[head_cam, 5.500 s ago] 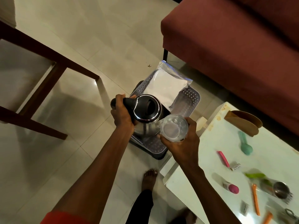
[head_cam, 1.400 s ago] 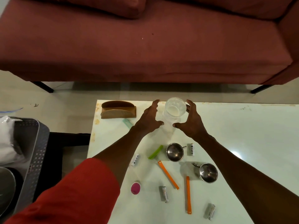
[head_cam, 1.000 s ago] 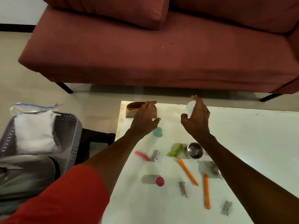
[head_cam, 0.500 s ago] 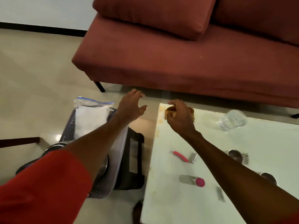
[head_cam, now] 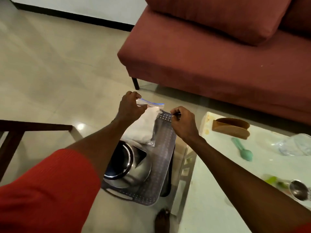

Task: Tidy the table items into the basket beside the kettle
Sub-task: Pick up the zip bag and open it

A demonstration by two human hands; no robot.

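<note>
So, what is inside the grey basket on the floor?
A steel kettle and a clear zip bag with something white inside. The basket floor under them is hidden.

Kettle [head_cam: 133, 170] shiny metal; basket [head_cam: 161, 165] perforated plastic.

Maroon sofa [head_cam: 218, 52], wooden chair [head_cam: 16, 132]
</note>
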